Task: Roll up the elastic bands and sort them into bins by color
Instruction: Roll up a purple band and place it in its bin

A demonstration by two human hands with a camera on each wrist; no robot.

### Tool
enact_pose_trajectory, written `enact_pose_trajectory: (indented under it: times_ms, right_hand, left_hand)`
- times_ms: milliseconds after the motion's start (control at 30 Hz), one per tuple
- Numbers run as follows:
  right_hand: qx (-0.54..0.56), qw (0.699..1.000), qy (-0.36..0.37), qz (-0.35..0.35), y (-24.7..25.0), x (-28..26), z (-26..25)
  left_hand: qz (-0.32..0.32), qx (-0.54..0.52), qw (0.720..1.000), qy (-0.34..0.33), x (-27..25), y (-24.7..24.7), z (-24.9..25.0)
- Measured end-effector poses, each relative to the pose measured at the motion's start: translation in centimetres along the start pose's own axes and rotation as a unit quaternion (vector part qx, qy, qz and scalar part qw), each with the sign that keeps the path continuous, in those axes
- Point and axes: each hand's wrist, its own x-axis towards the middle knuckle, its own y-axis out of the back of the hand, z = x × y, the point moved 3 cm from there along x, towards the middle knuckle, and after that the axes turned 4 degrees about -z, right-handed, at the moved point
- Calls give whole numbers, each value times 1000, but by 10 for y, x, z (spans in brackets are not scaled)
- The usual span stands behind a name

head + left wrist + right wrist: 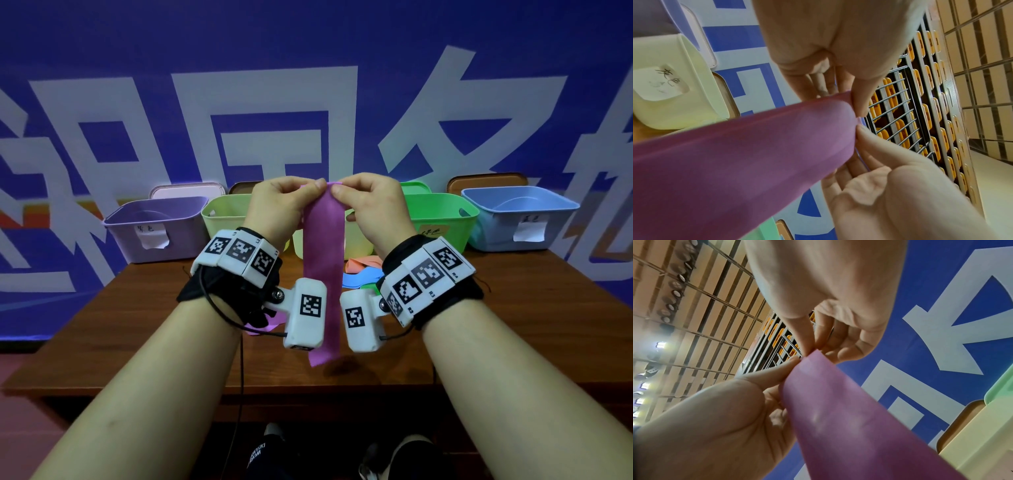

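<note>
A long purple elastic band (323, 260) hangs straight down above the brown table (137, 325), unrolled. Both hands are raised in front of the bins and hold its top end. My left hand (313, 186) pinches the left corner of that end between thumb and fingers. The right corner is pinched by my right hand (337, 192). In the left wrist view the band (756, 154) runs to the left hand (854, 105) above and the right hand (859, 129) below. The right wrist view shows the right hand (812, 348) and left hand (795, 361) meeting at the band (838, 418).
A row of labelled bins stands along the table's back edge: purple (150, 219), yellow-green (226, 212), green (442, 212) and blue (520, 212). Loose orange (363, 263) and blue bands (359, 277) lie behind my right wrist. Lids lean behind the bins against a blue banner wall.
</note>
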Motion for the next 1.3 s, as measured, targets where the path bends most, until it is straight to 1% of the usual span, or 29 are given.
enact_pose_trajectory:
  times_ms: [67, 167, 300, 433, 500, 667, 867, 1033, 1300]
  right_hand:
    - [30, 999, -8, -23, -1, 0, -1]
    - [55, 997, -21, -45, -2, 0, -2]
    - [80, 995, -38, -43, 0, -2, -5]
    - [97, 994, -43, -30, 3, -4, -6]
    - [107, 992, -48, -35, 5, -5, -7]
    - [92, 993, -46, -58, 8, -8, -12]
    - [63, 997, -29, -41, 9, -7, -16]
    - [67, 997, -24, -40, 11, -7, -18]
    - [85, 994, -28, -58, 14, -9, -21]
  left_hand:
    - [5, -5, 1000, -3, 0, 0, 2]
    - [-7, -11, 1000, -1, -2, 0, 4]
    - [-25, -11, 1000, 3, -4, -3, 5]
    - [-21, -24, 999, 8, -5, -3, 4]
    - [-19, -24, 1000, 7, -6, -3, 5]
    - [-23, -30, 999, 0, -6, -5, 9]
    - [-32, -33, 999, 7, -7, -6, 12]
    - [-28, -21, 999, 4, -6, -6, 13]
    - [-40, -52, 998, 20, -8, -6, 17]
